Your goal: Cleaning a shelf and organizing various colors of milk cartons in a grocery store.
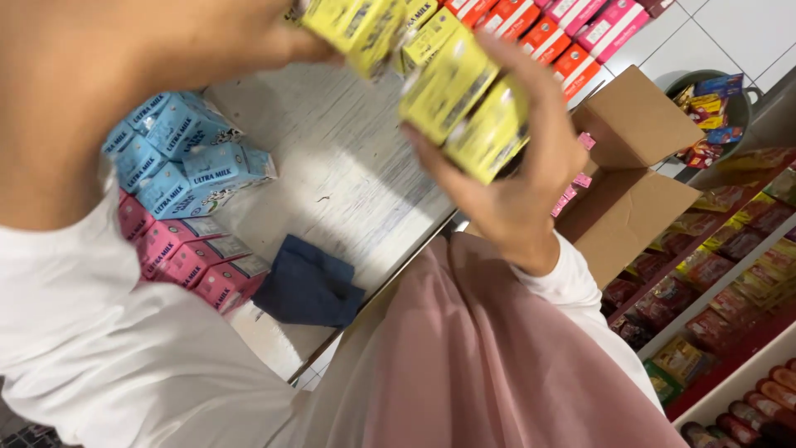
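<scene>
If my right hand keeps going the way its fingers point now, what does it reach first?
Probably the row of orange and pink cartons on the shelf, just beyond the yellow cartons the right hand holds; depth is unclear.

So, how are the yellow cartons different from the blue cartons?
The yellow cartons are held up in the right hand; the blue cartons lie on the white shelf, untouched. The yellow cartons look blurred; the blue cartons look sharp. Both are small drink cartons of similar shape.

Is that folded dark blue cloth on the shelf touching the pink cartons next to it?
Touching. The head view shows the dark blue cloth lying with its left edge against the end of the pink cartons, no shelf surface showing between them.
</scene>
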